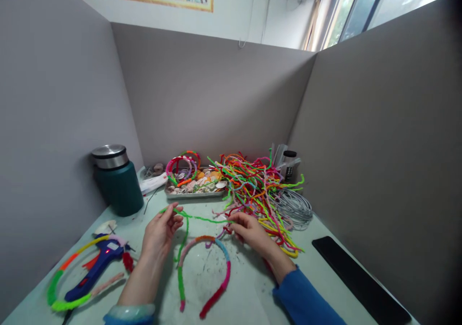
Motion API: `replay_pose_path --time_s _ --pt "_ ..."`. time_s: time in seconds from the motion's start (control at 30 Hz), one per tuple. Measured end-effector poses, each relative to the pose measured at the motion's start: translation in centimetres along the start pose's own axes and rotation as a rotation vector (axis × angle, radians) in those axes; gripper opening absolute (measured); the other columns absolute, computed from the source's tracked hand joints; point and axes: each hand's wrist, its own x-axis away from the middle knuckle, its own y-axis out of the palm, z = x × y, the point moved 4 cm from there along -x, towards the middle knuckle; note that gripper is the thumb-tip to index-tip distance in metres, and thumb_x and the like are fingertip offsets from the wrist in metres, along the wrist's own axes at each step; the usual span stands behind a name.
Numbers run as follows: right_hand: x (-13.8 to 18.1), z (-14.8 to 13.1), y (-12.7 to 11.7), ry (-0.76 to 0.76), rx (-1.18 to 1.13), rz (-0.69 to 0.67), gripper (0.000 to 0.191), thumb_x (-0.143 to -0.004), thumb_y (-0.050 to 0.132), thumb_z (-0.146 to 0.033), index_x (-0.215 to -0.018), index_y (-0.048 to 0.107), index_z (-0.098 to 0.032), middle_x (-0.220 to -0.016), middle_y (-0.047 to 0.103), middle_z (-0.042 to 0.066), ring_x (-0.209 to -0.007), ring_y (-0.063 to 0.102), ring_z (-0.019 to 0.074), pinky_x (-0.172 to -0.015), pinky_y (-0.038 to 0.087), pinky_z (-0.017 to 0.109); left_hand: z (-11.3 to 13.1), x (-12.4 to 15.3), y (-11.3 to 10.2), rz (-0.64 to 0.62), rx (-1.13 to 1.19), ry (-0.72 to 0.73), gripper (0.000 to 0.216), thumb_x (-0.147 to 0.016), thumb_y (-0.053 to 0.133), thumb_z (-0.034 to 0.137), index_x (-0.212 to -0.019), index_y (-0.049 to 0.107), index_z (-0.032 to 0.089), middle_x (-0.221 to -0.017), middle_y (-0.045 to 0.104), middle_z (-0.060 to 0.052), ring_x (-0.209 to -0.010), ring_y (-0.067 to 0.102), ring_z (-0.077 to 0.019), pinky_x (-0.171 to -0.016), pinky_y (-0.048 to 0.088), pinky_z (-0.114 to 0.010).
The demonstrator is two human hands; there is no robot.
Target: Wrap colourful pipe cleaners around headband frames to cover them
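Observation:
A thin green pipe cleaner [207, 219] stretches between my hands above the table. My left hand [164, 226] pinches it near a spot where green strands cross, and one strand hangs down from there. The fingers of my right hand [247, 228] close on its other end. Just below my hands lies a headband [225, 255] wrapped in coloured fuzzy sections of green, pink, orange, blue, magenta and red. At the left, a second wrapped headband [54, 286] rests around a blue glue gun [94, 272] with a small red light.
Behind my hands stands a metal tray [195, 195] of shells and wrapped rings. A tangled heap of pipe cleaners [252, 180] lies right of it, beside a grey wire coil [296, 209]. A teal flask [121, 185] stands left; a black strip [361, 281] lies right. Grey partitions surround the table.

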Motion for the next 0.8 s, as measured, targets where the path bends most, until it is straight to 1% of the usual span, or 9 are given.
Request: replay_pose_path --time_s 0.13,0.23,0.33,0.47,0.5,0.57,0.67,0.73,0.8 --pt "-0.3 -0.2 -0.5 -0.039 -0.083 0.104 0.018 -0.072 0.061 -0.03 -0.083 0.059 -0.016 -0.065 0.057 -0.002 -0.046 0.047 0.0083 -0.041 0.035 0.019 -0.4 -0.4 -0.6 0.062 -0.027 -0.021 0.012 -0.082 0.055 0.013 -0.091 0.063 0.01 -0.075 0.067 -0.004 -0.046 0.059 -0.006 -0.044 0.052 -0.016" --pt "-0.3 -0.1 -0.5 -0.045 -0.08 0.11 0.015 -0.074 0.058 -0.028 -0.083 0.059 -0.016 -0.067 0.058 -0.001 -0.048 0.049 0.0086 -0.042 0.035 0.019 -0.6 -0.4 -0.6 0.062 -0.036 -0.028 0.011 -0.082 0.055 0.012 -0.089 0.063 0.01 -0.071 0.066 -0.003 -0.048 0.061 -0.0067 -0.046 0.053 -0.016" --pt "-0.2 0.0 -0.3 -0.078 0.001 0.069 0.015 -0.076 0.056 -0.026 -0.087 0.062 -0.016 -0.071 0.059 0.0 -0.051 0.049 0.0088 -0.047 0.037 0.02 -0.6 -0.4 -0.5 0.061 -0.032 -0.024 0.011 -0.083 0.053 0.011 -0.087 0.063 0.01 -0.068 0.065 -0.002 -0.049 0.062 -0.0072 -0.046 0.053 -0.016" --pt "0.2 -0.2 -0.1 -0.202 0.186 0.094 0.029 -0.072 0.063 -0.021 -0.102 0.063 -0.019 -0.085 0.061 0.001 -0.071 0.053 0.0121 -0.062 0.041 0.022 -0.5 -0.3 -0.4 0.071 -0.032 -0.019 0.012 -0.084 0.052 0.011 -0.086 0.063 0.009 -0.066 0.065 -0.003 -0.048 0.061 -0.0075 -0.046 0.053 -0.016" --pt "0.2 -0.3 0.0 -0.211 0.222 0.089 0.029 -0.074 0.063 -0.022 -0.102 0.063 -0.019 -0.087 0.061 0.002 -0.072 0.053 0.0123 -0.063 0.041 0.022 -0.5 -0.3 -0.4 0.074 -0.031 -0.02 0.012 -0.084 0.052 0.011 -0.086 0.063 0.009 -0.065 0.065 -0.003 -0.048 0.061 -0.0076 -0.046 0.053 -0.016" --pt "0.3 -0.1 0.3 -0.152 0.237 0.028 0.023 -0.081 0.056 -0.028 -0.098 0.065 -0.017 -0.084 0.061 0.002 -0.064 0.052 0.0107 -0.057 0.04 0.021 -0.5 -0.3 -0.3 0.085 -0.028 -0.023 0.012 -0.084 0.052 0.01 -0.085 0.063 0.009 -0.064 0.064 -0.002 -0.047 0.061 -0.0077 -0.045 0.053 -0.016" --pt "0.5 0.2 0.8 -0.014 0.173 -0.082 0.031 -0.087 0.045 -0.038 -0.089 0.065 -0.014 -0.07 0.06 0.001 -0.046 0.045 0.0065 -0.043 0.033 0.018 -0.5 -0.3 -0.3 0.099 -0.016 -0.022 0.012 -0.083 0.052 0.009 -0.083 0.063 0.009 -0.062 0.063 -0.002 -0.047 0.06 -0.0076 -0.045 0.052 -0.015" --pt "0.7 0.3 1.1 0.039 0.121 -0.142 0.035 -0.086 0.047 -0.042 -0.08 0.063 -0.012 -0.062 0.058 0.0 -0.04 0.041 0.0047 -0.039 0.029 0.017 -0.5 -0.3 -0.3 0.101 -0.01 -0.023 0.011 -0.083 0.052 0.009 -0.083 0.063 0.009 -0.062 0.063 -0.002 -0.048 0.061 -0.0075 -0.047 0.053 -0.016" --pt "0.8 0.4 1.4 0.085 0.044 -0.201 0.033 -0.082 0.053 -0.043 -0.079 0.062 -0.012 -0.061 0.059 0.0 -0.037 0.041 0.004 -0.037 0.029 0.016 -0.4 -0.4 -0.2 0.102 -0.01 -0.02 0.011 -0.083 0.052 0.009 -0.084 0.063 0.009 -0.064 0.063 -0.002 -0.05 0.061 -0.0077 -0.048 0.053 -0.016"
